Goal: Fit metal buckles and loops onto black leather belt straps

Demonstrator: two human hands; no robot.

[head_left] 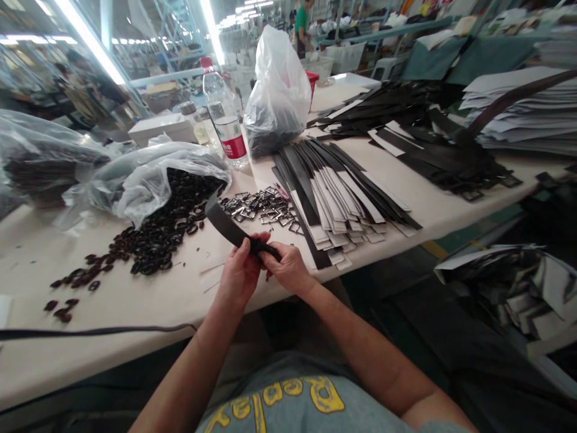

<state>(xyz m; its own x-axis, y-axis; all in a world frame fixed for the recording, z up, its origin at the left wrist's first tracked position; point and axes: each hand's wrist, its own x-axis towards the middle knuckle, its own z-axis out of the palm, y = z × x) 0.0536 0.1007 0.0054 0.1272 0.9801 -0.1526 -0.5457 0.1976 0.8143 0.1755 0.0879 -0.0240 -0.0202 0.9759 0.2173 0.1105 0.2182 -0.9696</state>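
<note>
Both of my hands grip one black strap [224, 224] above the table's front edge. My left hand [241, 270] is closed round its middle, and the free end curves up and away to the left. My right hand [288, 264] pinches the nearer end close beside the left. My fingers hide whatever is at that end. Just beyond the hands lies a pile of metal rectangular buckles [265, 205]. To the right is a fanned stack of black straps with white backing [333, 192]. Small dark rings [155, 248] spill from a clear plastic bag [148, 174] at the left.
A plastic bottle [228, 129] and a tied white bag [277, 90] stand at the back. More black straps with buckles [451, 156] lie at the right, near stacked sheets [518, 108]. A black cord [99, 331] crosses the front left. A person in green [302, 27] is far off.
</note>
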